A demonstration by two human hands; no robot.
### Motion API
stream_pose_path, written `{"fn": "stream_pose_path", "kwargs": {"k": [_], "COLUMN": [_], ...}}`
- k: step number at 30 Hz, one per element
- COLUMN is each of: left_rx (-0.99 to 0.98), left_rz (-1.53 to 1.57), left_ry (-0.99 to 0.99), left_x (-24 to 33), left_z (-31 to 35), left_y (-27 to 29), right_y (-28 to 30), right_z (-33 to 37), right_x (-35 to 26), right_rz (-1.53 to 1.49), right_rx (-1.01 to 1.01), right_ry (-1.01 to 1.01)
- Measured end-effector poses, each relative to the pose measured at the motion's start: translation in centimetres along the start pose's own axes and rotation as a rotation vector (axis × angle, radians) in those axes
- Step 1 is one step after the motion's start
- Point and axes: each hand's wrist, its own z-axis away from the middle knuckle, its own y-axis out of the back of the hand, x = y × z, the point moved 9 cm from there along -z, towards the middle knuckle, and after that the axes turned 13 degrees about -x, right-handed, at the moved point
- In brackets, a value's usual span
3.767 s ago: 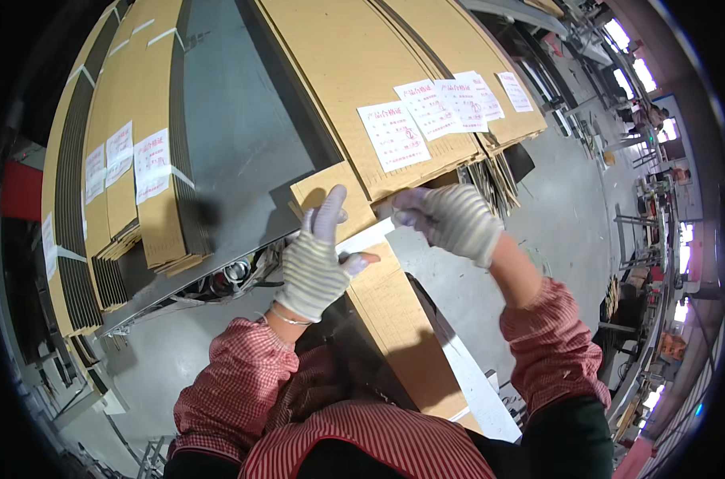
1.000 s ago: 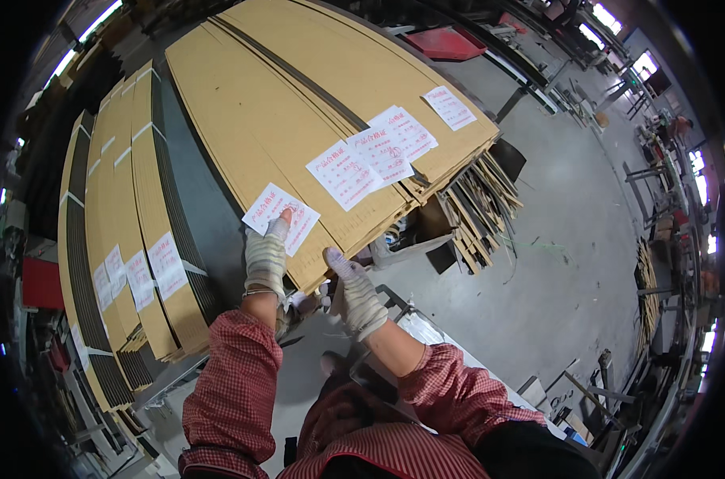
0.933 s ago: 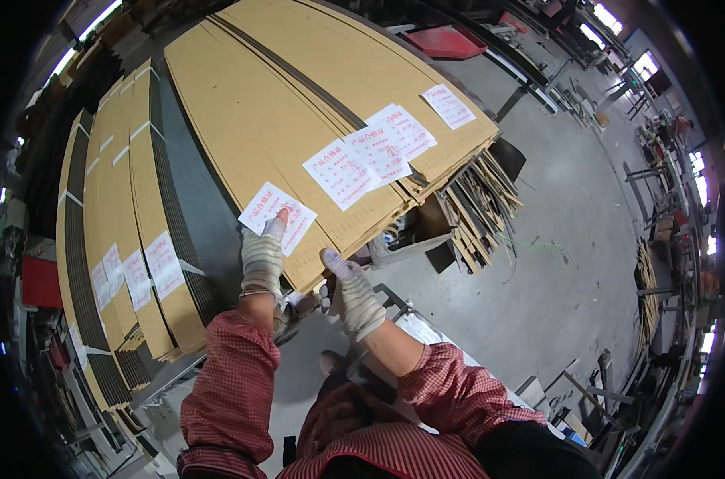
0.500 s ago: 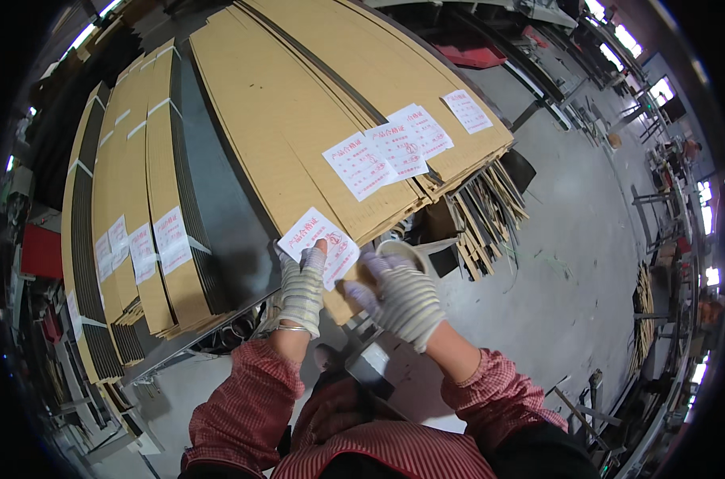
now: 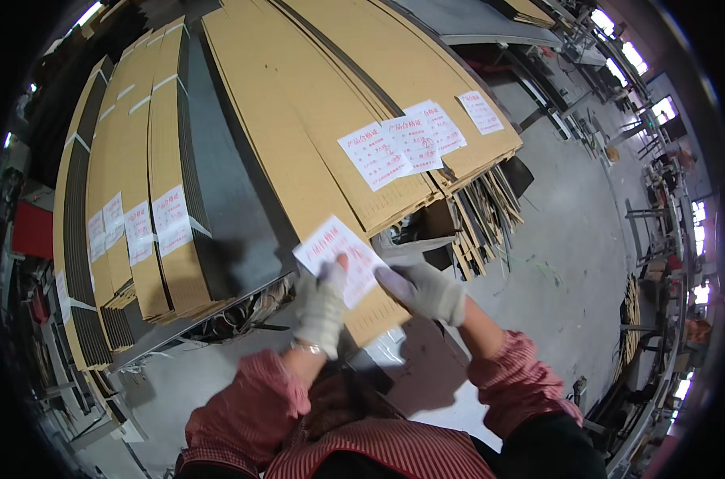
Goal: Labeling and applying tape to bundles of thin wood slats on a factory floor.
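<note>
A long tan cardboard strip (image 5: 377, 316) sticks out toward me past the other boards, with a white paper label with red print (image 5: 330, 243) lying aslant on its near end. My left hand (image 5: 321, 310), in a pale knitted glove, grips the strip's left edge, its thumb on the label. On the other side my right hand (image 5: 432, 292), gloved too, holds the strip's right edge with the thumb at the label's corner. Its other fingers are hidden beneath the strip. Just beyond, overlapping labels (image 5: 402, 144) lie on the ends of stacked cardboard strips (image 5: 314, 120).
Left of a dark tabletop gap (image 5: 235, 184) stand strapped bundles of dark-edged strips (image 5: 167, 160), labels on their ends. Under the table's right end, loose offcuts (image 5: 482, 231) stick out above the grey floor (image 5: 570, 215). Metal racks (image 5: 657, 231) line the far right.
The strip's near end and its label have shifted right and toward me, with both hands moving along. My right hand has closed on the strip's edge; its fingers were spread before.
</note>
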Motion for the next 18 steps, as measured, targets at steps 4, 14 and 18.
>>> {"fn": "stream_pose_path", "kwargs": {"k": [4,14,18], "left_rx": [0.042,-0.264,-0.181], "left_rz": [-0.455,-0.447,-0.562], "left_ry": [0.050,-0.125,0.130], "left_x": [1.6,16.1,4.5], "left_z": [4.5,9.7,5.5], "left_y": [-0.8,-3.3,5.6], "right_y": [-2.0,-1.4,4.6], "right_z": [3.1,5.7,-2.1], "right_x": [1.7,-15.6,-1.9], "right_rz": [0.248,-0.454,0.408], "right_rx": [-0.178,-0.882,-0.313], "right_ry": [-0.152,0.600,0.101]}}
